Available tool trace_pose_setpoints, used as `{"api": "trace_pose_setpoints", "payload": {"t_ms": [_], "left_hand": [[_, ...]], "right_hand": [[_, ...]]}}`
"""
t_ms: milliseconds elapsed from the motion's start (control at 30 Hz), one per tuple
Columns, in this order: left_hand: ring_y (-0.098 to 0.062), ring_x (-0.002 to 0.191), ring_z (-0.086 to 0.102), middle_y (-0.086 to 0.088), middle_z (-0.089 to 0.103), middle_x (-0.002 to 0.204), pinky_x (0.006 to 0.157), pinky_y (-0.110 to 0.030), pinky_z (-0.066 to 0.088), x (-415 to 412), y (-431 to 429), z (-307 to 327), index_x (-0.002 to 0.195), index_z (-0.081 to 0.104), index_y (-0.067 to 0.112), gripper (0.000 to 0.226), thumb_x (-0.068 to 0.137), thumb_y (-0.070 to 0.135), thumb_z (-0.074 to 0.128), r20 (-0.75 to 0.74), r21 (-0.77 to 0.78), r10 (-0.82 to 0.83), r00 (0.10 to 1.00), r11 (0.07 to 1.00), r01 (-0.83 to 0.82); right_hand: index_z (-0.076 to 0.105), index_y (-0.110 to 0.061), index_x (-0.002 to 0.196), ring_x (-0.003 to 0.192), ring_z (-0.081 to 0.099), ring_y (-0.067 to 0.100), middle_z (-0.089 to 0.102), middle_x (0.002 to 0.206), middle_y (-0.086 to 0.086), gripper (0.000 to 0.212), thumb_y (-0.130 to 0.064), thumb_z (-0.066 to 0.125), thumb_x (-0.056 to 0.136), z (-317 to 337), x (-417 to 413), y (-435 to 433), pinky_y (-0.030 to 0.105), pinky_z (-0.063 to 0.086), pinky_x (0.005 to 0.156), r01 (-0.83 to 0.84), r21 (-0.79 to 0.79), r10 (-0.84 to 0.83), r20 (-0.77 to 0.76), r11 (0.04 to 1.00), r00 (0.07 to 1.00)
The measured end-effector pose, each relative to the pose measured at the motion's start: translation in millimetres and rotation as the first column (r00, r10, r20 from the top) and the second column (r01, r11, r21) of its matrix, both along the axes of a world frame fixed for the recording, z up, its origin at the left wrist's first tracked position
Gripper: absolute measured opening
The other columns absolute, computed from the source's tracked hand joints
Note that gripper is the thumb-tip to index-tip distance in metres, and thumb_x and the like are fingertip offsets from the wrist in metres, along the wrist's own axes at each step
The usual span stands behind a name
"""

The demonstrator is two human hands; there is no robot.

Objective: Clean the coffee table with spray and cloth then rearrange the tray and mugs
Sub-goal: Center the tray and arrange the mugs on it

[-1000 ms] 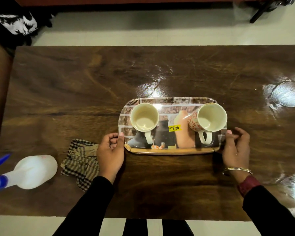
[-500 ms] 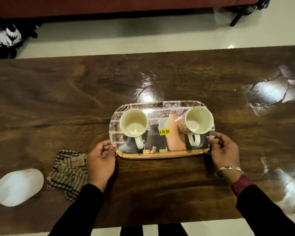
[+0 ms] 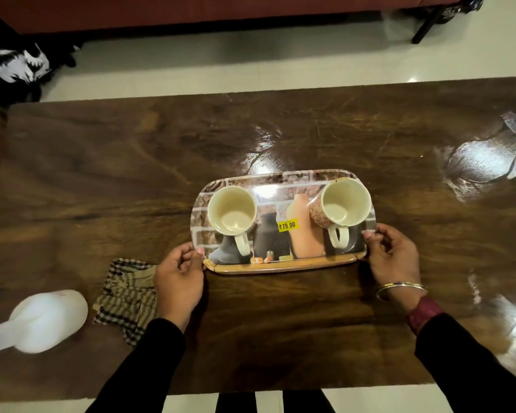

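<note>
Seen from above, a person in black sleeves faces a glossy dark brown wooden coffee table (image 3: 280, 323). A rectangular printed tray with rounded corners, showing painted vases against a brick wall (image 3: 280, 262), lies near the middle of the table, its long axis running left to right across the person's front. Both hands meet it at its near corners, one at each short end, so neither is nearer than the other. The left hand (image 3: 179, 278) curls around the near left corner, thumb on the rim and fingers tucked beneath or beside the edge. The right hand (image 3: 390, 251) pinches the near right corner, thumb on top, with a thin metal bangle (image 3: 401, 287) at the wrist. Whether the tray rests on the wood or is slightly lifted cannot be told. Two cream mugs stand on it: a plain one at the left end (image 3: 232, 211) and a red-patterned one at the right end (image 3: 341, 204), both handles pointing toward the person. Just left of the left hand lies a crumpled checked brown and black cloth (image 3: 125, 296), and farther left a white plastic spray bottle with blue trigger (image 3: 42, 320) lies on its side. The wiping looks finished; positioning the tray appears to be the step in hand.
</note>
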State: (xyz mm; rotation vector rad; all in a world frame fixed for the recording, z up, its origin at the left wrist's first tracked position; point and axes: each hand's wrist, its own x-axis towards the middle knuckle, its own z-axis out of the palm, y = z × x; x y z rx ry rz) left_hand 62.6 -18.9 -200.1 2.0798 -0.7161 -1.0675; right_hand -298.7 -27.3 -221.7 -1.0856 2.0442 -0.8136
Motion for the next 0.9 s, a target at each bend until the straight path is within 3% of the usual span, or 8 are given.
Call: {"api": "trace_pose_setpoints", "payload": {"t_ms": [267,333,467,567,700,800,900], "left_hand": [[-0.021,0.081,0.073,0.002,0.076,0.086,0.084,-0.043,0.062,1.9,1.0,-1.9,0.101,0.073,0.028,0.013,0.093,0.019,0.070,-0.016,-0.006,0.016,1.000,1.000,-0.016],[-0.024,0.083,0.073,0.002,0.076,0.087,0.084,-0.043,0.062,2.1,1.0,-1.9,0.105,0.073,0.025,0.014,0.093,0.019,0.070,-0.011,-0.005,0.014,1.000,1.000,-0.014],[-0.019,0.085,0.074,0.002,0.076,0.091,0.084,-0.038,0.062,1.6,1.2,-1.1,0.109,0.073,0.022,0.017,0.093,0.018,0.069,-0.015,-0.004,0.027,1.000,1.000,-0.027],[-0.015,0.086,0.074,0.004,0.076,0.093,0.084,-0.036,0.062,3.5,3.0,-3.2,0.114,0.072,0.022,0.020,0.094,0.022,0.067,-0.015,0.007,0.026,1.000,1.000,-0.026],[-0.015,0.081,0.073,0.002,0.074,0.089,0.073,-0.025,0.061,2.2,7.0,-1.8,0.118,0.070,0.015,0.024,0.098,0.025,0.061,0.000,-0.035,0.079,0.997,0.996,-0.078],[-0.014,0.078,0.071,0.003,0.070,0.086,0.067,-0.026,0.061,0.9,15.9,4.7,0.118,0.068,0.016,0.025,0.097,0.030,0.061,0.132,-0.077,0.085,0.988,0.994,-0.075],[-0.007,0.081,0.068,0.006,0.070,0.088,0.073,-0.027,0.060,-3.8,29.4,15.7,0.115,0.067,0.021,0.023,0.094,0.032,0.064,0.191,-0.112,0.071,0.979,0.992,-0.051]], "right_hand": [[0.071,-0.022,0.101,0.068,0.061,0.019,0.073,0.086,0.020,0.006,-0.017,0.070,0.097,-5.2,-3.4,2.7,0.042,0.059,0.069,-0.024,0.020,0.024,-0.030,1.000,0.999],[0.070,-0.024,0.100,0.066,0.059,0.016,0.072,0.083,0.019,0.007,-0.017,0.070,0.097,-5.5,-3.0,2.7,0.038,0.058,0.068,-0.022,0.027,0.023,-0.037,0.999,0.999],[0.070,-0.024,0.102,0.067,0.058,0.016,0.072,0.086,0.022,0.011,-0.014,0.069,0.098,-3.4,0.6,2.6,0.015,0.049,0.060,-0.026,0.012,0.027,-0.024,1.000,0.999],[0.071,-0.021,0.108,0.069,0.060,0.018,0.073,0.086,0.018,0.011,-0.015,0.067,0.099,-0.6,3.1,3.3,0.011,0.047,0.061,-0.016,0.016,0.016,-0.051,1.000,0.999],[0.063,-0.010,0.126,0.074,0.061,0.010,0.067,0.090,0.003,0.028,-0.023,0.063,0.102,12.8,22.9,15.3,0.005,0.044,0.067,0.149,-0.033,-0.151,-0.073,0.988,0.986],[0.059,-0.004,0.114,0.075,0.053,-0.003,0.059,0.098,0.014,0.029,-0.027,0.066,0.097,22.9,61.4,43.1,0.000,0.040,0.066,0.232,-0.132,-0.252,-0.164,0.964,0.954],[0.056,-0.011,0.103,0.074,0.051,0.002,0.053,0.096,0.005,0.022,-0.026,0.067,0.091,25.8,106.4,76.3,-0.001,0.037,0.072,0.090,-0.152,-0.115,-0.161,0.984,0.980]]}}
